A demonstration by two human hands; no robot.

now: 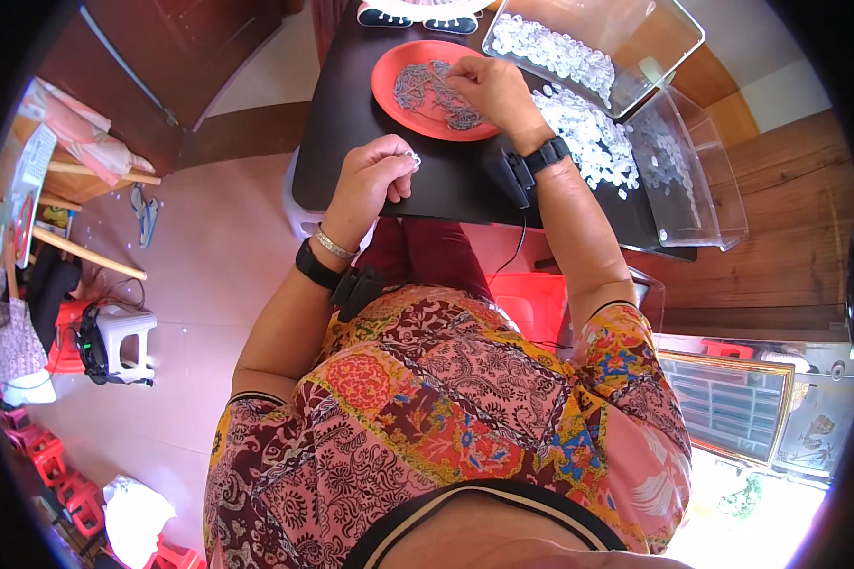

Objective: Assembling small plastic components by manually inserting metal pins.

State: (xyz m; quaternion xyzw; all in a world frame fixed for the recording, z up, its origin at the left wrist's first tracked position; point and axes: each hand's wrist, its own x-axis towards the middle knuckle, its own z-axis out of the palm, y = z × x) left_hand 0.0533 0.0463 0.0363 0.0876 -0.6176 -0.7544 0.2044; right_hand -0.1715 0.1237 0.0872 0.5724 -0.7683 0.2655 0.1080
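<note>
My left hand [380,175] is closed over the dark table's front edge. Between its thumb and fingers it pinches a small clear plastic piece [415,159]. On the table lies a round red plate [384,90] holding many thin grey metal pieces [411,87], too small to tell their exact kind. My right hand [493,90] reaches over the plate from the right, fingertips pinched together among the grey pieces. What those fingers hold, if anything, is hidden. To the right of this hand, a loose heap of clear plastic pieces [584,137] spreads across the table.
A clear bin [700,43] with more clear pieces stands at the back right. Another clear bin [716,190] sits along the table's right side. A black cable [514,256] hangs off the front edge of the dark table [337,142]. Behind the plate lies a white round object [417,8].
</note>
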